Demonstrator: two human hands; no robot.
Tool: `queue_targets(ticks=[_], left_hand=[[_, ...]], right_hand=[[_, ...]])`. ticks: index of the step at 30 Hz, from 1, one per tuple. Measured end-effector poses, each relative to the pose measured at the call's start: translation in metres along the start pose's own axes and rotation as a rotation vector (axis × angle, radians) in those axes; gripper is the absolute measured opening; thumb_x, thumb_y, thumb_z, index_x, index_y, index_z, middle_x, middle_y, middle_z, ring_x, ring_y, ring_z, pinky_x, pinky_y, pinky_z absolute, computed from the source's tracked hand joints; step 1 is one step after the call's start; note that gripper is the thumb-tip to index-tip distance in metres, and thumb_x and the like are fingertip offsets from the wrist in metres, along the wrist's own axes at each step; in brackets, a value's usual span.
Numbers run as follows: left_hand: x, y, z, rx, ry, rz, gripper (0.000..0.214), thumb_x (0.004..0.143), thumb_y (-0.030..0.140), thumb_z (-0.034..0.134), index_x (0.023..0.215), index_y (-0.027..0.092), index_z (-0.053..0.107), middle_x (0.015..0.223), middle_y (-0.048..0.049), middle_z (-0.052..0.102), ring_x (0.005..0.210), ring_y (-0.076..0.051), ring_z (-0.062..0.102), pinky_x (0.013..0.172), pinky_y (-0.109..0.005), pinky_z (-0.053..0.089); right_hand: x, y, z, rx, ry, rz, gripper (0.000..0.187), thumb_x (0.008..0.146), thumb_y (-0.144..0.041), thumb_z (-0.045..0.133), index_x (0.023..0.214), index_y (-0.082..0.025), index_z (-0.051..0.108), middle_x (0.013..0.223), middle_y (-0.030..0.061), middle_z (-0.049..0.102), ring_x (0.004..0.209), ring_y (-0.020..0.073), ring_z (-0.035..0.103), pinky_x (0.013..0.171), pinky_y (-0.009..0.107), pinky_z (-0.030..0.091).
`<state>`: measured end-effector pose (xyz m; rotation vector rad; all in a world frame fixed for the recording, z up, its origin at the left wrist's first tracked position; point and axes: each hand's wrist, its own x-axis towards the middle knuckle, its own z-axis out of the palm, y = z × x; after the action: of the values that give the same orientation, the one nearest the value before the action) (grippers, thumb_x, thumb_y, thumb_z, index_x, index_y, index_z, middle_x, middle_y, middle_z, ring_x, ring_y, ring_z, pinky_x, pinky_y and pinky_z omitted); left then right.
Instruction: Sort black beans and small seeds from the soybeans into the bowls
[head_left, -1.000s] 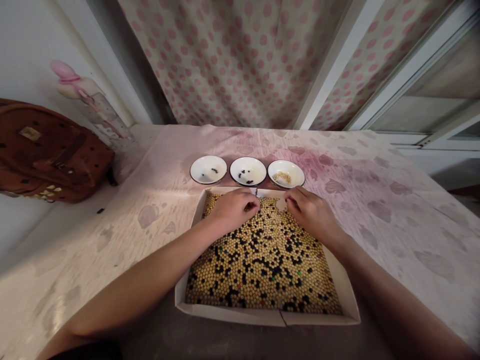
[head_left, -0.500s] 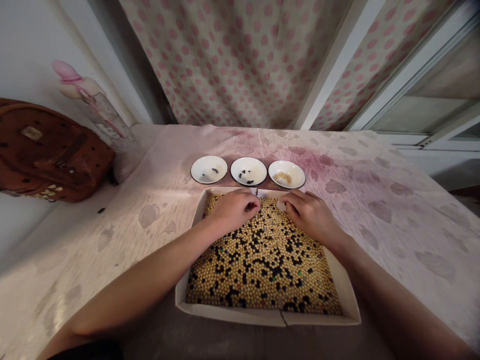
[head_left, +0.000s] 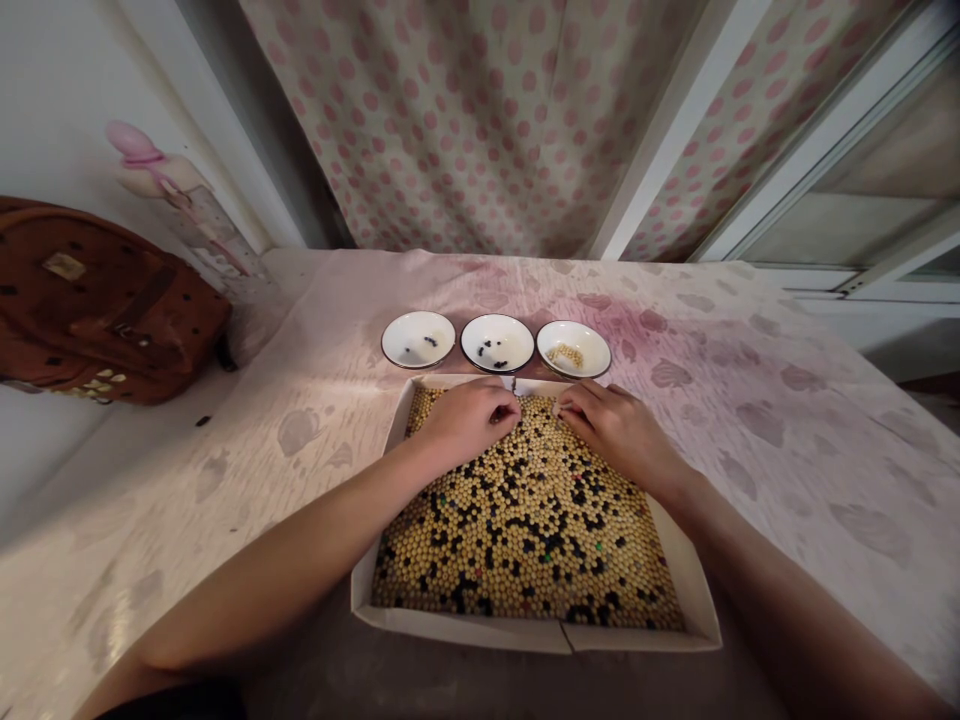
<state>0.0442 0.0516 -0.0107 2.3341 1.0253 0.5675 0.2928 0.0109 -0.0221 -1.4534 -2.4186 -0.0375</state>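
- Left hand [head_left: 469, 420]: fingers curl down in a tight pinch on the beans at the tray's far end; whether it has hold of anything is hidden.
- Right hand [head_left: 619, 435]: half curled, low over that same end, close to the left; any hold can't be told.
- Soybeans [head_left: 517, 570] and black beans [head_left: 551, 545] lie mixed in the tray [head_left: 525, 632], spread flat, so dark ones stand out.
- Three white bowls [head_left: 497, 368] sit just past the tray's far edge, within short reach: black beans in two, soybeans in the right one.
- Beyond: stained tablecloth [head_left: 757, 420], backpack [head_left: 97, 300] at left, dotted curtain [head_left: 465, 120].
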Motion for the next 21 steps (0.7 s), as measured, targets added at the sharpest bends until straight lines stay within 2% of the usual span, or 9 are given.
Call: queue_targets(ticks=[21], left_hand=[[0.0010, 0.0011, 0.0001, 0.029, -0.015, -0.003, 0.012, 0.091, 0.022, 0.064, 0.090, 0.022, 0.076, 0.093, -0.0034, 0.072, 0.082, -0.017, 0.064, 0.072, -0.030, 0.046]], right_hand=[[0.0031, -0.0022, 0.0013, -0.032, 0.026, -0.002, 0.020, 0.098, -0.018, 0.044, 0.087, -0.020, 0.061, 0.086, 0.0047, 0.065, 0.074, 0.0184, 0.061, 0.067, 0.035, 0.046]])
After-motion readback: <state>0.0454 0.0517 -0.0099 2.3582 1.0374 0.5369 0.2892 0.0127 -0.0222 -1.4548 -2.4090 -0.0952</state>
